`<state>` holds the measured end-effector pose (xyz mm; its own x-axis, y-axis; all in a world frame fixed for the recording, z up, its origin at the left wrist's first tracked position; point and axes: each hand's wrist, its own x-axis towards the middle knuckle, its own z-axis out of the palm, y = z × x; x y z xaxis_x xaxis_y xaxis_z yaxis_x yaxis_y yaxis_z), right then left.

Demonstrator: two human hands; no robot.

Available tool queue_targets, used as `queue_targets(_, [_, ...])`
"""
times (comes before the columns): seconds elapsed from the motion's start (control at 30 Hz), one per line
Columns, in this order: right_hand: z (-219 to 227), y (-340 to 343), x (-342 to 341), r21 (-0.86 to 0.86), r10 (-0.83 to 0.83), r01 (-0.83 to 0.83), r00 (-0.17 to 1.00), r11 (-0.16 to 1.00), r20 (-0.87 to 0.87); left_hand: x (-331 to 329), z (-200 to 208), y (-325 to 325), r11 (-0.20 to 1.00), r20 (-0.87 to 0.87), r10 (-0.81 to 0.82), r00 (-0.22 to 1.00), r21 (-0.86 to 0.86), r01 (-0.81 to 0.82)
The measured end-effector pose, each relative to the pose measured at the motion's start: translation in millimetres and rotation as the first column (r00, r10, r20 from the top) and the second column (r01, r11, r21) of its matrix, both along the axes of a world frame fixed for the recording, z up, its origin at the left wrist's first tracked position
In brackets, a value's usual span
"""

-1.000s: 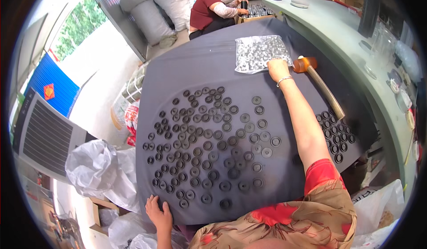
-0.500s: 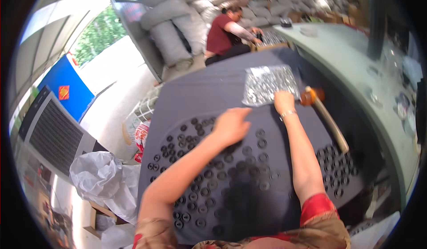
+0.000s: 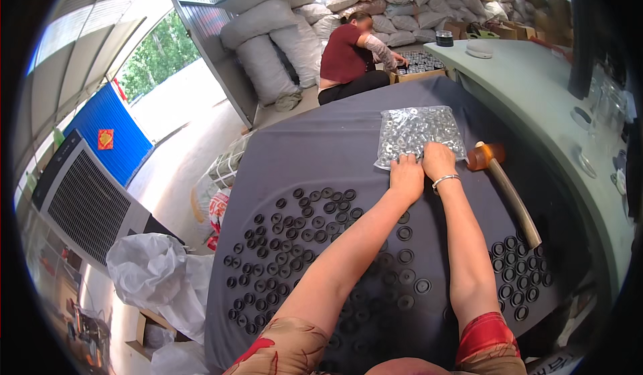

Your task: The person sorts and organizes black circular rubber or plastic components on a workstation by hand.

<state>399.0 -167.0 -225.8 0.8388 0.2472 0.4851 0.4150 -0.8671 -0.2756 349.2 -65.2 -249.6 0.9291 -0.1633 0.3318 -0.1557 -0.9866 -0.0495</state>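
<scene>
Both my hands are at the near edge of a clear plastic bag (image 3: 422, 126) full of small shiny metal pieces that look like washers. My left hand (image 3: 406, 179) is closed on that edge with its fingertips over the plastic. Close beside it, my right hand (image 3: 439, 163), with a bracelet at the wrist, grips the edge too. The bag lies flat on the dark cloth of the table (image 3: 315, 140). Many black rings (image 3: 405, 256) are spread flat on the cloth around and under my forearms. The undersides of my fingers are hidden.
Right of the bag lies a mallet (image 3: 512, 191) with an amber head. More black rings (image 3: 517, 297) lie below its handle. A pale green counter (image 3: 529, 73) runs along the right. Beyond the table a person (image 3: 348, 53) reaches into a carton (image 3: 418, 75). An air cooler (image 3: 87, 201) stands left.
My left hand has moved right and forward from over the black rings to the bag's near edge. My right hand has stayed at the bag. The view has shifted slightly.
</scene>
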Motion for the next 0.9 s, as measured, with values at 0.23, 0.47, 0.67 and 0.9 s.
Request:
queue_targets(0.23, [13.1,10.7,-5.2,0.258,0.198,-0.217,0.975,0.941,0.100,0.4,-13.1,7.0,0.990,0.114,-0.044,0.992,-0.131,0.059])
queue_targets(0.47, [49.5,20.7,-23.1,0.877,0.560,-0.105,0.803,0.469,-0.204,5.3,-1.9,3.2,1.000,0.035,-0.012,0.999,0.001,0.012])
queue_targets(0.67, [47.2,17.6,-20.3,0.902,0.560,-0.053,0.799,0.428,-0.219,5.9,-4.5,-0.3,1.000,0.039,0.003,0.999,0.025,-0.004])
queue_targets(0.9, [36.4,15.3,-7.6,0.847,0.473,-0.027,0.839,0.531,-0.269,8.4,-13.0,5.7,0.993,0.241,-0.068,0.968,-0.075,0.088])
